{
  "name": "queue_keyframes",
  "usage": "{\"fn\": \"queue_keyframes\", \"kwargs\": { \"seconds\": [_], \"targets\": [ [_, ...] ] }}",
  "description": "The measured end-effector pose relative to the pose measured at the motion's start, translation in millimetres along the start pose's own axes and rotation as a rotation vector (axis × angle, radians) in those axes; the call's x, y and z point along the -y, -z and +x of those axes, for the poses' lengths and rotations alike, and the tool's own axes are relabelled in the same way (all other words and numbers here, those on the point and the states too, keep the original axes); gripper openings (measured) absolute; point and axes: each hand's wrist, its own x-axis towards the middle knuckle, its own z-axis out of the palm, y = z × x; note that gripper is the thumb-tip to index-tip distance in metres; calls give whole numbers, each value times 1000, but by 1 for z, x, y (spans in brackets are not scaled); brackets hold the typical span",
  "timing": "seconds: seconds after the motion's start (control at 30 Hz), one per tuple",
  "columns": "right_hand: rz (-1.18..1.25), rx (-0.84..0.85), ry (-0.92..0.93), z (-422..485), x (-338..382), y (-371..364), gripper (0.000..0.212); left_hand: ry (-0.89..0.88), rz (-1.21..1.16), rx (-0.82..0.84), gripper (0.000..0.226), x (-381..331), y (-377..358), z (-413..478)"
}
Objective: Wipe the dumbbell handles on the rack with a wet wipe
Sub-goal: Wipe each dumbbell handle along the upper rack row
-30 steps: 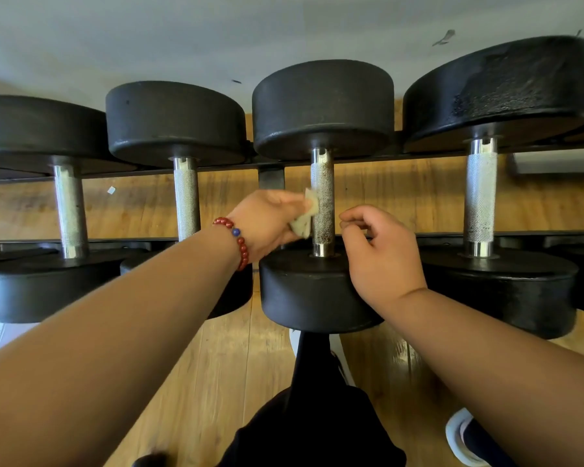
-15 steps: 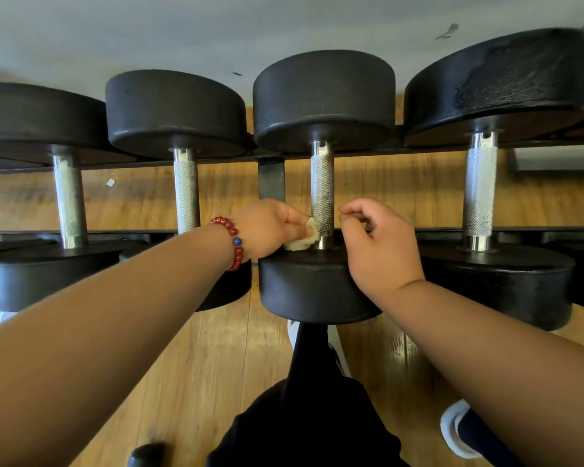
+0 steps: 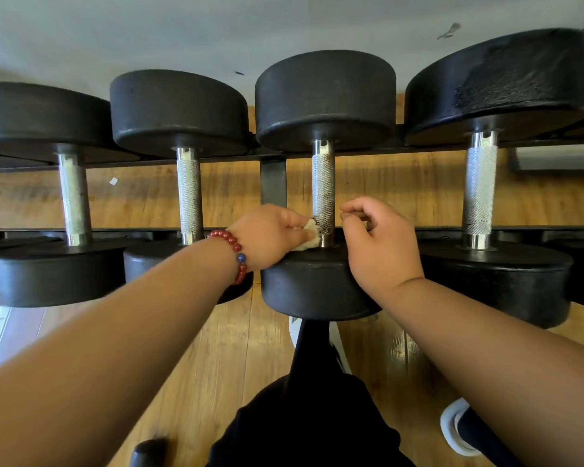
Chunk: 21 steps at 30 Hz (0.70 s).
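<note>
Two big backdrops first: a pale wall (image 3: 182, 28) up top and a wood floor (image 3: 233, 348) under everything. A black rack (image 3: 273, 183) runs across the view with a row of black round-headed dumbbells (image 3: 179, 109) lying on it, handles pointing away from the camera, so each one shows a far head, a silver knurled bar and a near head. Four show in full, plus bits of more at both edges. The one on the far right (image 3: 499, 82) has a rough, scuffed patch on its far head.

Both bare forearms reach in from the bottom corners to the third dumbbell (image 3: 324, 96) from the left, right next to the rack's upright post. Black trousers (image 3: 311, 416) and a white-soled shoe (image 3: 452, 429) sit at the bottom of the view.

The left hand (image 3: 267, 235) pinches a crumpled, off-white wipe (image 3: 309, 235) and presses it against the left side of that dumbbell's handle (image 3: 323, 183), right at the bottom where the bar meets the near head (image 3: 317, 288). The wipe touches both the bar and the top of that head.

The right hand (image 3: 380, 244) sits just beside the handle on the other side, fingers curled in, thumb against the forefinger, nothing in it that I can see. Can't tell if it actually touches the bar.

Smallest bit: a red bead bracelet (image 3: 235, 251) with one blue bead on the left wrist.
</note>
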Motion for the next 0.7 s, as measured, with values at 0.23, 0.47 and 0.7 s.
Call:
{"fn": "queue_keyframes", "kwargs": {
  "seconds": [0.23, 0.47, 0.7],
  "targets": [
    [-13, 17, 21, 0, -2, 0, 16, -8, -252, 53, 26, 9, -2, -17],
    [-55, 163, 101, 2, -1, 7, 23, 2, -418, -153, 31, 14, -21, -25],
    [21, 76, 7, 1, -5, 5, 25, 17, -341, -149, 19, -1, -8, 1]
  ]
}}
